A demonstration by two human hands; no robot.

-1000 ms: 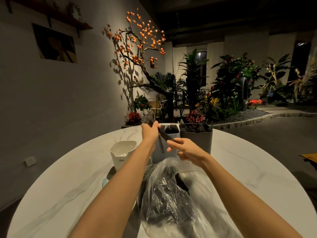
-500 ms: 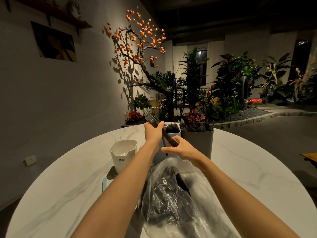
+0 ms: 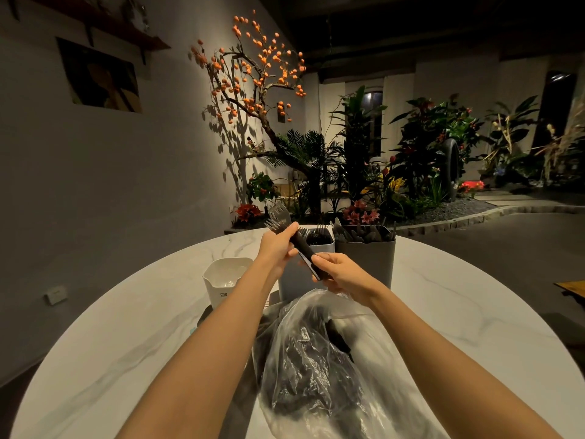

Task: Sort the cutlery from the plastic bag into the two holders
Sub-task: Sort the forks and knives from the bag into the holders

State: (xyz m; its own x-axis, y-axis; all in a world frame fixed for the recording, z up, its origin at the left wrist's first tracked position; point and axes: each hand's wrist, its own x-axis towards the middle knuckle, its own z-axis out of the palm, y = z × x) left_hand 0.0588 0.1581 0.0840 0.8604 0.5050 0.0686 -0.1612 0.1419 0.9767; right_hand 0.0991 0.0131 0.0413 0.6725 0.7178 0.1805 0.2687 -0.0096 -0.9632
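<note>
Bag [image 3: 319,369], one, clear, on the table [image 3: 443,312] nearest me; its dark cutlery is too murky to count. Forks [image 3: 286,231], perhaps three, bunched: my left hand [image 3: 275,248] grips them below the tines, my right hand [image 3: 340,274] pinches the handle ends. Both have risen slightly since a second ago. Holders, two: white holder [image 3: 316,248], grey holder [image 3: 368,258], side by side behind my hands.

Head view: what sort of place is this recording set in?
Probably a restaurant or café dining room, dimly lit. A round marble table faces an indoor garden bed with a spotlit orange-fruited tree, and two holders on the table are full of black cutlery, as for stocking a service area.
</note>
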